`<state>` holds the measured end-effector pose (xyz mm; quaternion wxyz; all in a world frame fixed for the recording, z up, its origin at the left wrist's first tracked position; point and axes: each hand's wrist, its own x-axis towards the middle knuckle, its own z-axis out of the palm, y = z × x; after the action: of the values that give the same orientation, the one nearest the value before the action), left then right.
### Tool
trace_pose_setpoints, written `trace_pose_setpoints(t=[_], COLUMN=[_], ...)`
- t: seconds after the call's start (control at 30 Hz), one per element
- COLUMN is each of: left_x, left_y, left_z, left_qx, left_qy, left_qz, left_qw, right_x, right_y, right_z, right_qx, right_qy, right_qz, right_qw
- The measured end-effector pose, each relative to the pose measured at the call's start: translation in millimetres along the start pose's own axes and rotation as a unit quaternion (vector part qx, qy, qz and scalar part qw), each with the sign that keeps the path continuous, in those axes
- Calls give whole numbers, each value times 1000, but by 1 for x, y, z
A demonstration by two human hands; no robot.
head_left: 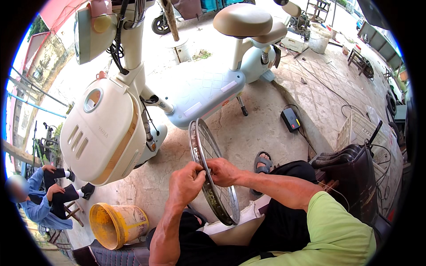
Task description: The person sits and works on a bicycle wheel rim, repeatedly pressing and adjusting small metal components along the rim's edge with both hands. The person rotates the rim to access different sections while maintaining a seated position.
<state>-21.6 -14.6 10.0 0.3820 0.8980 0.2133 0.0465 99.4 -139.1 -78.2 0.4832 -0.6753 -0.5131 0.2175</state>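
A spoked bicycle wheel rim stands upright and slightly tilted between my forearms, low in the middle of the view. My left hand grips its left side, thumb and fingers closed on the rim. My right hand is beside it, fingers curled onto the same rim from the right; its fingertips are partly hidden. No tire shows on the upper part of the rim.
A pale electric scooter stands ahead. A yellow bucket is lower left, near a seated person in blue. A black charger lies right of the scooter. A plastic crate and cables are at the right.
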Motion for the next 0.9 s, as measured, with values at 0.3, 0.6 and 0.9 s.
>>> trace_pose_setpoints(t=[0.3,0.6,0.9], left_x=[-1,-2,-2], left_y=[0,-1,-1], left_z=[1,1,0], left_qx=[8,17,4], left_qy=[13,13,0], left_qz=[2,13,3], left_qw=[1000,1000,1000], right_x=[0,-1,0], right_y=[1,0,0], right_z=[2,3,1], right_qx=[18,14,4], right_qy=[11,17,6], right_qz=[-11,-18,-14], right_qw=[1000,1000,1000])
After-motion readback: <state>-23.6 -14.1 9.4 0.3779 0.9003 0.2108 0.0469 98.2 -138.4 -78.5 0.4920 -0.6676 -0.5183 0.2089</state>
